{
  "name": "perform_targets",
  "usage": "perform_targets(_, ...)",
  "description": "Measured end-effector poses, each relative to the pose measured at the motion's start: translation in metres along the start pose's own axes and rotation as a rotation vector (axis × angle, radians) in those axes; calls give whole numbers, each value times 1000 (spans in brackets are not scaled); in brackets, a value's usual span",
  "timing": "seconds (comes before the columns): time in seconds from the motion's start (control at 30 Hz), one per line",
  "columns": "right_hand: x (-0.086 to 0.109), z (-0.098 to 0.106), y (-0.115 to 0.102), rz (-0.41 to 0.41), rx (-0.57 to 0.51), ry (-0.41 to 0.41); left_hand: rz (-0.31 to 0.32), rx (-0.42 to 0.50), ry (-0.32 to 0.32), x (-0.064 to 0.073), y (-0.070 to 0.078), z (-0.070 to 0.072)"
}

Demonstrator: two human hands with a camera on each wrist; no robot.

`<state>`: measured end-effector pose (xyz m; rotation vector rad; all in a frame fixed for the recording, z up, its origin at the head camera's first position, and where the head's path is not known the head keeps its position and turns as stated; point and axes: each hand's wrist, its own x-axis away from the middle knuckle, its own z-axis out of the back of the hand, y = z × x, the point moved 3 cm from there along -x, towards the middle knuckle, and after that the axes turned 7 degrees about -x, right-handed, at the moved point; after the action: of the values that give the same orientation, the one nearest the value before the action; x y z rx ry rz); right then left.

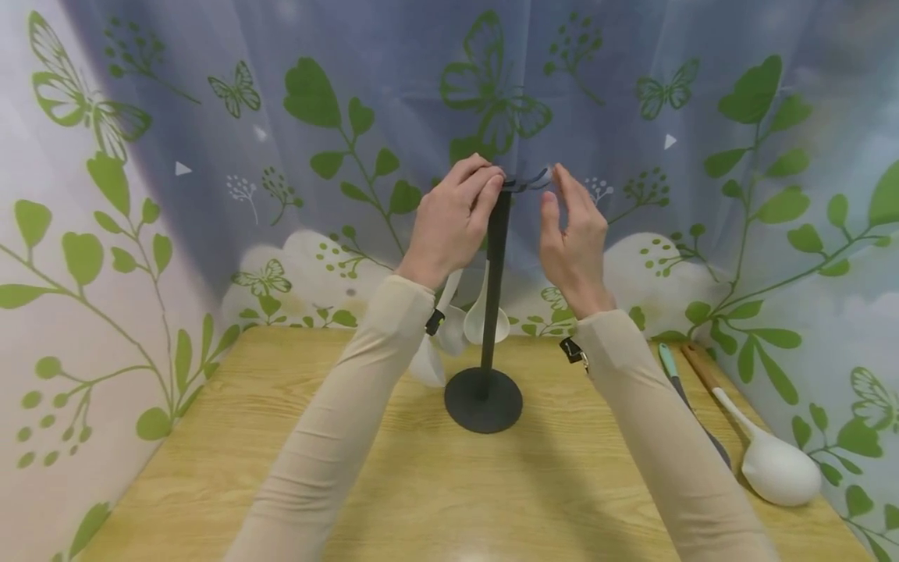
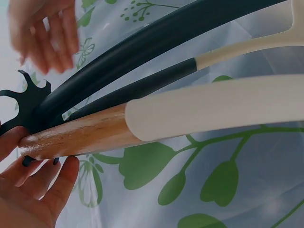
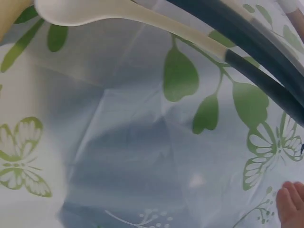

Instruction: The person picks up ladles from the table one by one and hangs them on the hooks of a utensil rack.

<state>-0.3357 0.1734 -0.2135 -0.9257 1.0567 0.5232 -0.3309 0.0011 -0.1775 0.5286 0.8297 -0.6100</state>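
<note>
A dark utensil stand (image 1: 495, 273) with a round base and a hooked top stands upright on the table. My left hand (image 1: 453, 215) is at its top, and in the left wrist view the fingers and thumb pinch the wooden handle (image 2: 78, 133) end of a white utensil at the hooks (image 2: 28, 102). Its white head (image 1: 427, 364) hangs low, partly behind the sleeve, so its kind is unclear. To the right of the hooks, my right hand (image 1: 576, 238) is raised, fingers extended, holding nothing. A white spoon-like utensil (image 3: 78, 9) with a dark handle hangs from the stand.
Another white-headed utensil (image 1: 453, 332) hangs behind the stand. On the table (image 1: 449, 499) at the right lie a white ladle (image 1: 779, 468) with a wooden handle and a dark utensil with a mint-green handle (image 1: 667, 361). A leaf-patterned curtain (image 1: 393, 78) surrounds the table.
</note>
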Motion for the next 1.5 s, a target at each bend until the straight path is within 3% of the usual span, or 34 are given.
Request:
perform_targets(0.13, 11, -1, 8, -45, 51, -36, -11, 3, -2, -1, 0, 1)
perform_targets(0.3, 34, -7, 22, -94, 126, -171, 1, 30, -14, -2, -2, 2)
perform_targets(0.43, 52, -9, 34, -141, 133, -273, 20, 45, -26, -2, -5, 4)
perform_targets(0.6, 71, -4, 44, -159, 143, -338, 42, 76, -32, -2, -4, 4)
perform_targets(0.87, 95, 3, 63, -256, 212, -493, 51, 39, -8, -2, -1, 1)
perform_targets(1.1, 123, 28, 94, -366, 282, -657, 39, 66, 7, -5, 1, 1)
perform_targets(1.23, 133, 49, 108, -406, 344, -777, 38, 84, 9, -6, -1, 1)
perform_targets(1.5, 152, 93, 134, -504, 472, -942, 22, 153, -6, -7, -4, 0)
